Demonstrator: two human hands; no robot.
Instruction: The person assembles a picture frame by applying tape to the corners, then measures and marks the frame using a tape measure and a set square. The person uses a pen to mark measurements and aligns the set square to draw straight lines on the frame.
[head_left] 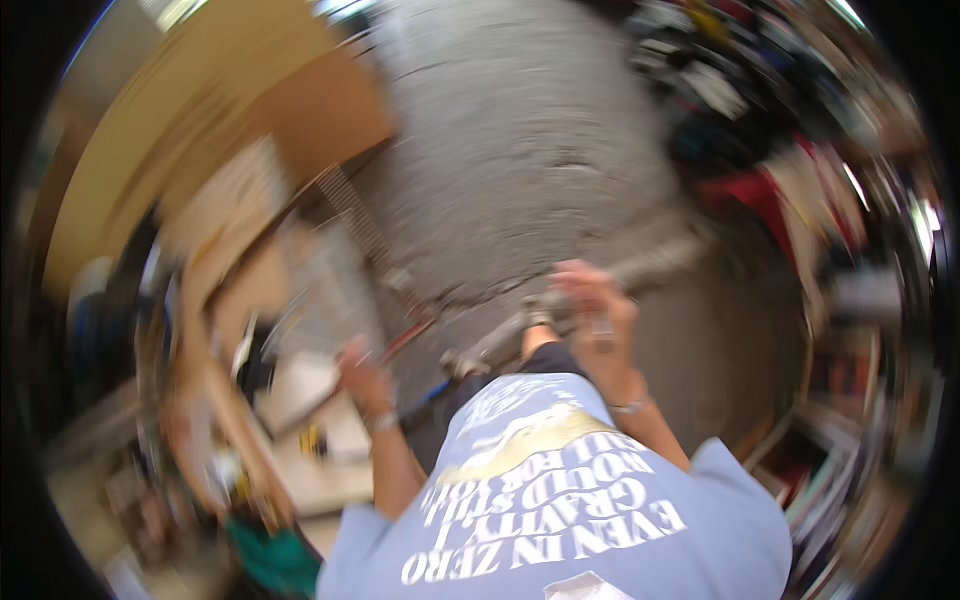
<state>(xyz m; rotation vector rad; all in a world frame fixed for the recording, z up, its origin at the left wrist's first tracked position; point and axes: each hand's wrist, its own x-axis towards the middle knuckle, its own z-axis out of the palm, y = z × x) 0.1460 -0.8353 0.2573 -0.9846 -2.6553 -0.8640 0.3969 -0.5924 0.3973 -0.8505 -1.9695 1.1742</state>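
Note:
The whole picture is smeared by motion. My left hand [366, 380] hangs in the air beside a wooden workbench [285, 455]; its fingers are too blurred to read, and I make out no object in it. My right hand [600, 315] is raised in front of me over the concrete floor [520, 150]. Its fingers look stretched out, and nothing shows in them. I wear a light blue printed T-shirt [550, 490], with a band on each wrist. My shoe [537, 312] rests on the floor between the hands.
Large cardboard sheets [320, 115] stand at the far left. A thin reddish bar [408, 335] juts out near the bench. A green cloth [270, 555] lies at the lower left. On the right are a dark jumbled pile [710, 100], a red item [750, 200] and shelves [840, 400].

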